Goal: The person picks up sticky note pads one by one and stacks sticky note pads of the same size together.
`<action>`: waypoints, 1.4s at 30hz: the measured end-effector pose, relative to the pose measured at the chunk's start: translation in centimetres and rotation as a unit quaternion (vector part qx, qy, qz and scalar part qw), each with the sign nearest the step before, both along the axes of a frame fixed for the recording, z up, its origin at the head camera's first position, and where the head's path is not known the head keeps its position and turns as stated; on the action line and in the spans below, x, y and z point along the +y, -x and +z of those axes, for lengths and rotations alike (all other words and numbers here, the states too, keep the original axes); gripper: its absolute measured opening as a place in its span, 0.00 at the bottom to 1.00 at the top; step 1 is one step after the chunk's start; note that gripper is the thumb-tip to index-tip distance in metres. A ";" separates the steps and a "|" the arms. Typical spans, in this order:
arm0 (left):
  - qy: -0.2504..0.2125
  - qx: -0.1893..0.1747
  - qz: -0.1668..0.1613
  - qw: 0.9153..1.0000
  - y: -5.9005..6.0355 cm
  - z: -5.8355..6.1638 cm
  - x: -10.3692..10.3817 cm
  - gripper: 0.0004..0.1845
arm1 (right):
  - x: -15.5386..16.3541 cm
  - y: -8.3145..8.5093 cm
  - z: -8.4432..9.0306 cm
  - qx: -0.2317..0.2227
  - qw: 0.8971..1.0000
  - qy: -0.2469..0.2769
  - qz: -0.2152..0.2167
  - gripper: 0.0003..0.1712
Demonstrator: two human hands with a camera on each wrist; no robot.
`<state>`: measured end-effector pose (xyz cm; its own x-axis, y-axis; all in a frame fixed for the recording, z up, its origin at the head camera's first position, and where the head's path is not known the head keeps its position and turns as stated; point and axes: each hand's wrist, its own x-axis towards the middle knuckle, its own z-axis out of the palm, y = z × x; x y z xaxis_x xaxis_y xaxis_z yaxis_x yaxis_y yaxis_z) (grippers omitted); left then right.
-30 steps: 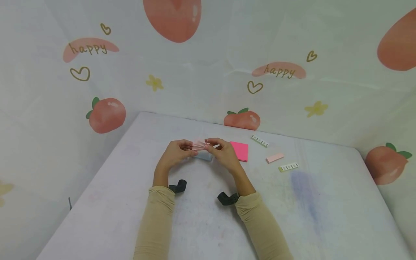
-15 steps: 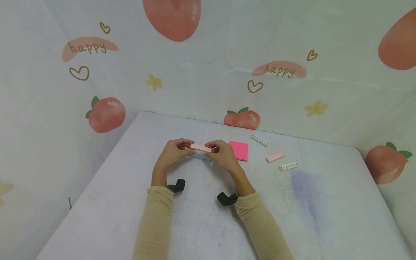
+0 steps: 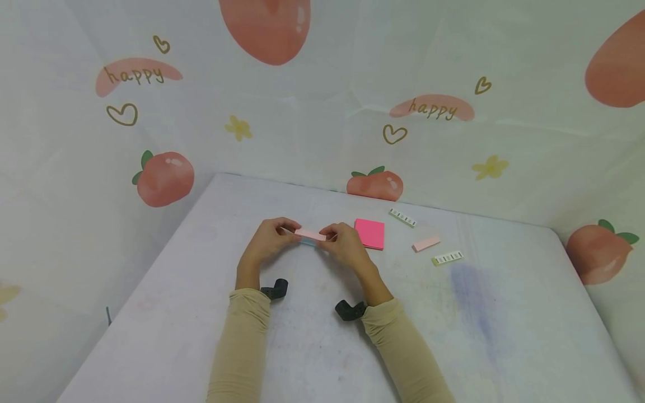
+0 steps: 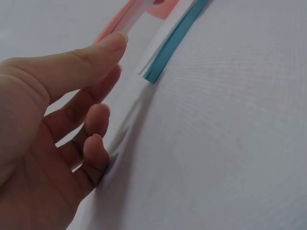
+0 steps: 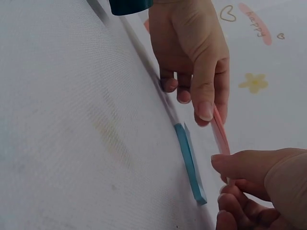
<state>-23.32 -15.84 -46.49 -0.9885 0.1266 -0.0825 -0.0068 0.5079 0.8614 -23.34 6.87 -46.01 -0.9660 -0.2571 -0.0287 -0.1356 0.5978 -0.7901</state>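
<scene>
A narrow pale-pink sticky note pad (image 3: 310, 234) is held level between both hands, above the table. Its left end is pinched by my left hand (image 3: 269, 240), thumb against fingers. At the other end my right hand (image 3: 347, 245) pinches it the same way; the right wrist view shows both grips on the pad (image 5: 222, 136). Just below lies a blue pad (image 3: 308, 242), partly hidden by the pink one in the head view. From the left wrist, the blue pad (image 4: 175, 43) appears apart from the pink pad (image 4: 123, 24), with a white sheet edge along it.
A bright pink square note pad (image 3: 369, 234) lies right of my right hand. Farther right are another pale-pink strip (image 3: 426, 244) and two strips with black-and-white markings, one at the back (image 3: 402, 218), one nearer (image 3: 447, 258). A printed cloth wall (image 3: 312, 140) stands behind the table.
One second ago the pale-pink pad looked spread and thin between my fingers; now it is a compact strip. Both hands have come down slightly, and the right fingers have shifted along its end.
</scene>
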 end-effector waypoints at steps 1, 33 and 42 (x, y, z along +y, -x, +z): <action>0.004 0.000 0.001 1.000 0.0 0.0 0.0 0.16 | 0.0 0.0 0.0 0.000 1.000 -0.002 0.000 0.15; 0.092 -0.008 -0.015 0.996 -0.1 -0.2 1.3 0.15 | -0.3 -0.4 0.0 -0.027 0.996 -0.079 -0.005 0.14; 0.107 -0.017 -0.019 0.994 -0.2 -0.2 1.3 0.13 | -0.7 -0.6 0.4 -0.005 0.995 -0.094 0.009 0.17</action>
<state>-23.11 -14.50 -46.72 -0.9795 0.1404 -0.1445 -0.0106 0.6804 0.7327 -22.69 6.21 -45.62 -0.9609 -0.2629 -0.0869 -0.1405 0.7334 -0.6651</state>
